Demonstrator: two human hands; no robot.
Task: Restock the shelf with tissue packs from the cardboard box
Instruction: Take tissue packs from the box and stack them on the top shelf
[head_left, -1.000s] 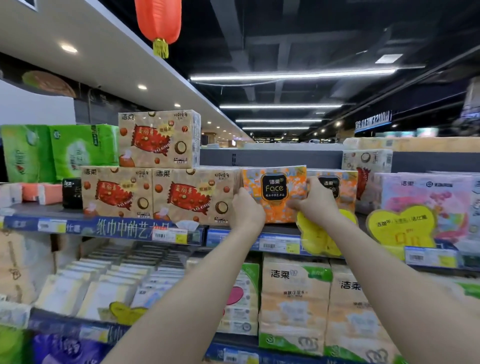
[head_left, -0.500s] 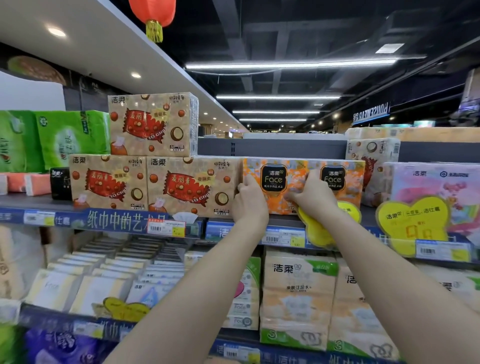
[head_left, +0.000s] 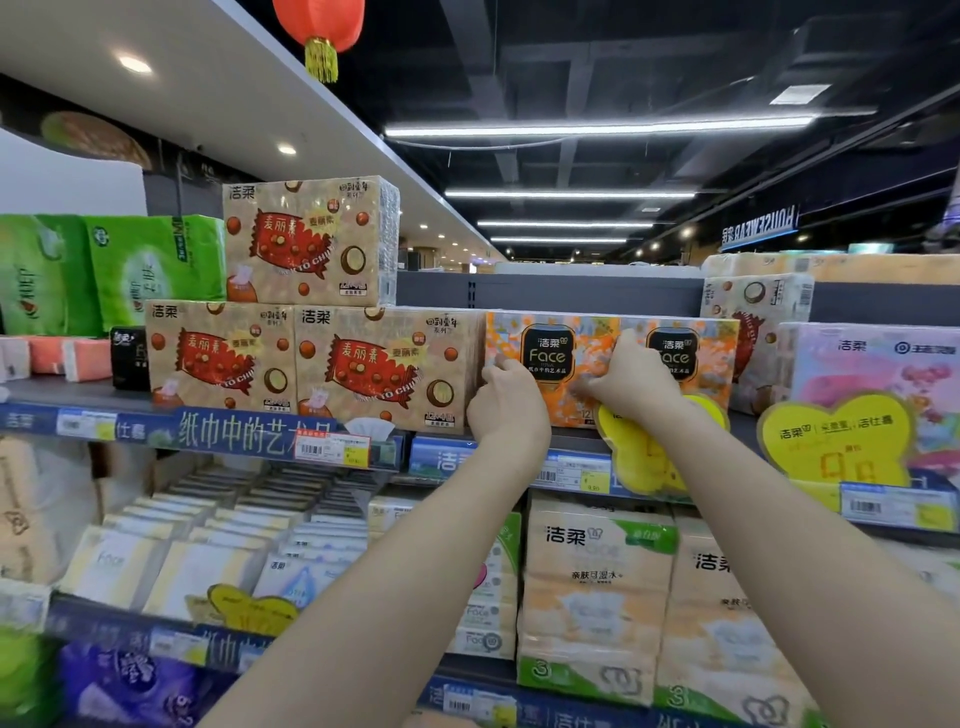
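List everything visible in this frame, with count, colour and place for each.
Face tissue packs: two, orange, side by side on the upper shelf, centre.
Candy-print tissue packs: four, gold with red; three stacked left of the Face packs, one to their right.
Green tissue packs: two, green, upper shelf, far left.
Pink tissue pack: one, pink, upper shelf, far right.
Green-banded tissue packs: two, white and orange, lower shelf, centre-right.
Purple pack: one, purple, bottom left.
Heart price tags: three, yellow, on the shelf rails.
Lantern: one, red, hanging at top.
Left hand: one, bare, at the left Face pack's lower left corner.
Right hand: one, bare, on the Face packs' front.
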